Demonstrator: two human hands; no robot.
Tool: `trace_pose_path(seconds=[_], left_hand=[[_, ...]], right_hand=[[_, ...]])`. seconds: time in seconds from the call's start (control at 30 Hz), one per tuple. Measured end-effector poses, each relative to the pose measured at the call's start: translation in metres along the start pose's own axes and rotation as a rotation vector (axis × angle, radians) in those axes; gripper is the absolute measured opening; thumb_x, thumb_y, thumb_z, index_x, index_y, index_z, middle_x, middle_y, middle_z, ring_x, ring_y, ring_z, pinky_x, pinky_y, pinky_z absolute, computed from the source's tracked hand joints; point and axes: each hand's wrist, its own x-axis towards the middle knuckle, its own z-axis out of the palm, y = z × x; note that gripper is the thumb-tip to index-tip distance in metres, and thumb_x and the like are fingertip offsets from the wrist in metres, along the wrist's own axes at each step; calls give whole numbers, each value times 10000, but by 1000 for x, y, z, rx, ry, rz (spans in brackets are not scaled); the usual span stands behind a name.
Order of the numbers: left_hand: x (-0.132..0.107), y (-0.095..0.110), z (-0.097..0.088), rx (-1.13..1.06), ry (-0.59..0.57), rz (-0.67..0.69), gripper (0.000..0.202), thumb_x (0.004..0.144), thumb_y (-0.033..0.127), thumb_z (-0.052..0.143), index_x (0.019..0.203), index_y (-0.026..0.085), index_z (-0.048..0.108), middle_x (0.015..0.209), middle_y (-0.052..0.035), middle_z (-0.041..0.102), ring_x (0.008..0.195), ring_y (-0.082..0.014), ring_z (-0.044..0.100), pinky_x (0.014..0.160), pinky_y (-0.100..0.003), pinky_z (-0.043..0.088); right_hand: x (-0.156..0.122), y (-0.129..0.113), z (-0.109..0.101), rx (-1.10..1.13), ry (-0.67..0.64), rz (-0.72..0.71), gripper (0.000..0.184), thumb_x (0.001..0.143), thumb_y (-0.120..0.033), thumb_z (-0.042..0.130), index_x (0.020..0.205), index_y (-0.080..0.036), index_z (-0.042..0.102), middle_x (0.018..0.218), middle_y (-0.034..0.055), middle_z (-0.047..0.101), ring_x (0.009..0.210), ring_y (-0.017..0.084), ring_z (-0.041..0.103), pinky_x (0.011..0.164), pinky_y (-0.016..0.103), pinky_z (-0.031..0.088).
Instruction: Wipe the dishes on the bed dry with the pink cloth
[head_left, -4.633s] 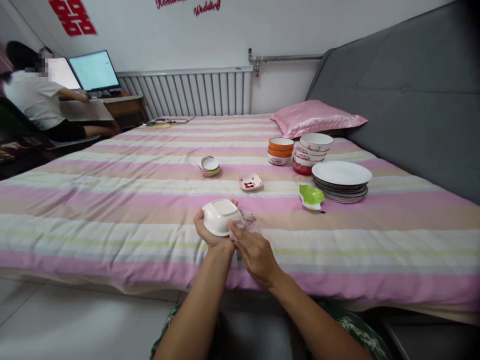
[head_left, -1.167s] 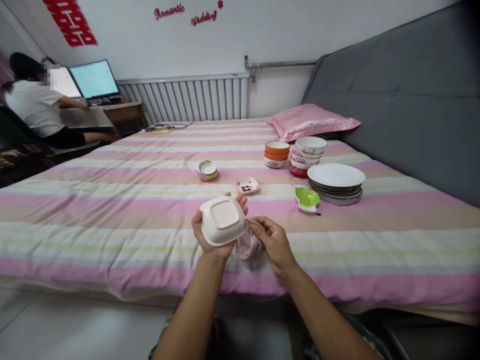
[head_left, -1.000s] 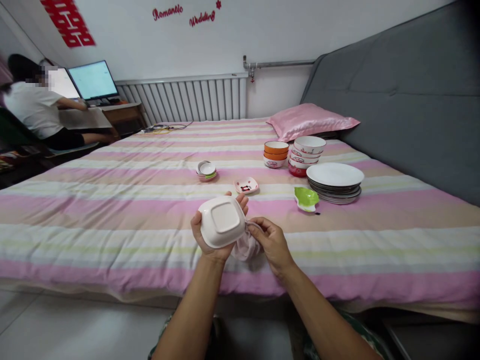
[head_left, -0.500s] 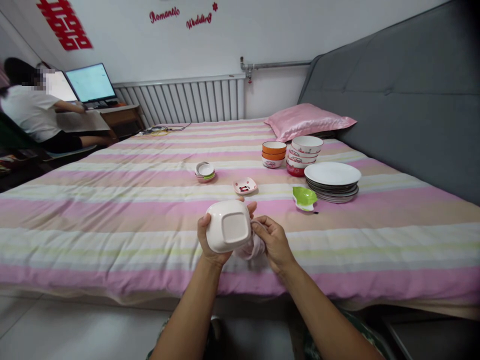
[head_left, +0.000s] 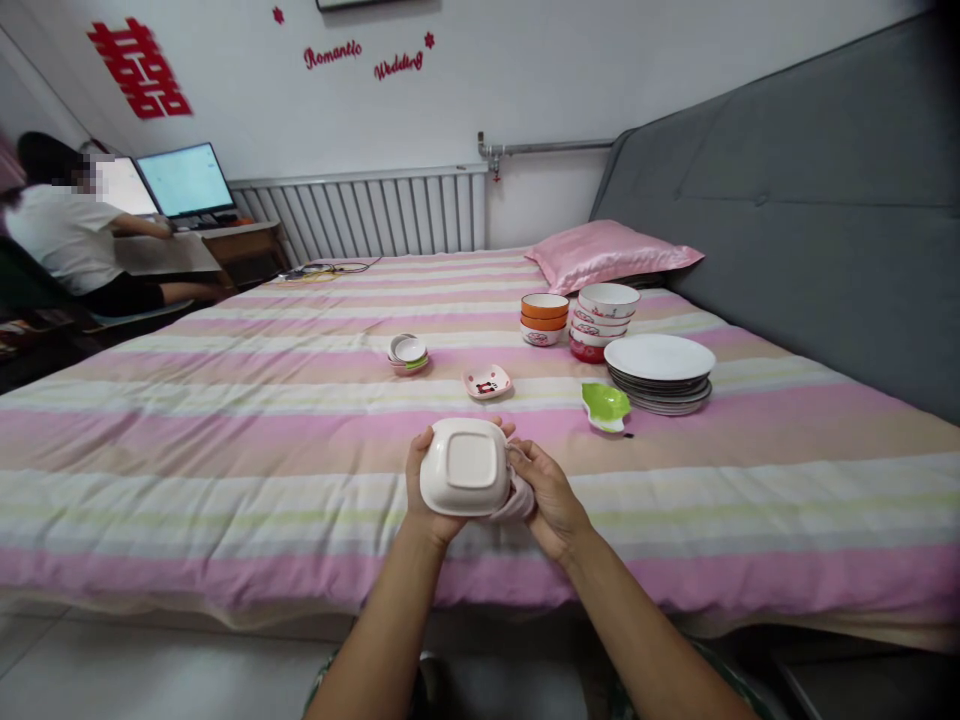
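Note:
A small white dish (head_left: 471,462) with rounded corners is held up over the near side of the bed, its underside turned toward me. My left hand (head_left: 424,490) grips it from the left and behind, the thumb on its edge. My right hand (head_left: 551,495) is closed on a pale pinkish cloth (head_left: 517,500), pressed at the dish's right edge. Beyond my hands lies a small pink patterned dish (head_left: 487,382). To its right sits a green leaf-shaped dish (head_left: 606,406). The dish's inner face is hidden.
Stacked plates (head_left: 660,358), a tall bowl stack (head_left: 606,310) and a stack with orange bowls (head_left: 544,312) stand at the right. Several small dishes (head_left: 408,352) are piled left of centre. A pink pillow (head_left: 611,252) lies by the grey headboard (head_left: 787,200). A person (head_left: 67,240) sits at a desk.
The dish has turned to sit more level, and the cloth is gathered closer against its right edge. My right hand has come nearer the dish. The camera view has tilted up slightly.

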Motion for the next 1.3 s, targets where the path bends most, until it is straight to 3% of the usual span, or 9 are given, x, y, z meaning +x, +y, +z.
trace_pose_path(seconds=[0.2,0.37,0.57,0.77,0.87,1.0,1.07,1.2,1.3], left_hand=[[9,-6,-2,-108,321,107,623,768,558,491,1181,97,559,1061,-194,668,1086,-369,574,929,-553,401],[16,-18,6,-164,327,233,591,822,496,498,1229,67,514,1049,-196,676,994,-322,634,907,-497,452],[20,-19,12,-178,530,311,340,851,208,548,1185,145,551,764,-60,732,691,-193,693,824,-368,528],[13,-3,15,-97,548,425,314,796,77,565,1104,124,596,771,-56,733,688,-183,691,848,-390,529],[8,8,14,-65,562,485,306,780,65,577,1075,137,612,759,-42,732,682,-173,690,846,-391,532],[3,15,11,-62,587,516,261,781,60,573,1017,156,631,752,-28,731,690,-172,690,854,-397,529],[1,16,11,-68,599,510,239,782,47,564,983,150,640,747,-31,731,681,-168,689,864,-393,524],[1,16,12,-81,614,497,277,779,33,553,1019,145,637,740,-37,729,676,-173,689,865,-385,522],[2,18,13,-85,611,501,312,784,35,544,1063,151,621,745,-37,730,674,-172,691,833,-362,537]], right_hand=[[7,7,-4,28,167,-46,386,547,-370,789,777,-202,529,691,-39,623,637,134,584,636,276,477],[12,10,-8,-66,315,-237,394,581,-427,755,782,-203,500,689,-45,582,635,125,553,632,270,461],[5,14,-4,-331,170,-421,258,730,-382,674,811,-200,511,781,-26,578,758,123,554,731,255,439],[7,9,-2,-331,120,-369,271,685,-388,711,779,-187,556,772,0,635,714,134,581,690,270,463],[21,-6,-13,-294,260,-401,297,613,-358,752,783,-169,597,849,36,671,793,162,607,749,306,473],[47,-28,-41,-216,725,-655,308,587,-353,730,796,-180,583,809,11,637,767,141,591,727,279,473],[56,-32,-56,-251,858,-564,281,623,-394,673,778,-196,548,743,-14,598,690,129,574,653,270,476],[59,-25,-75,-347,874,-483,241,602,-314,647,772,-197,524,708,1,578,648,162,566,597,310,479],[54,-27,-76,-443,903,-526,376,576,-243,654,932,-193,542,936,65,609,833,205,580,744,362,478]])
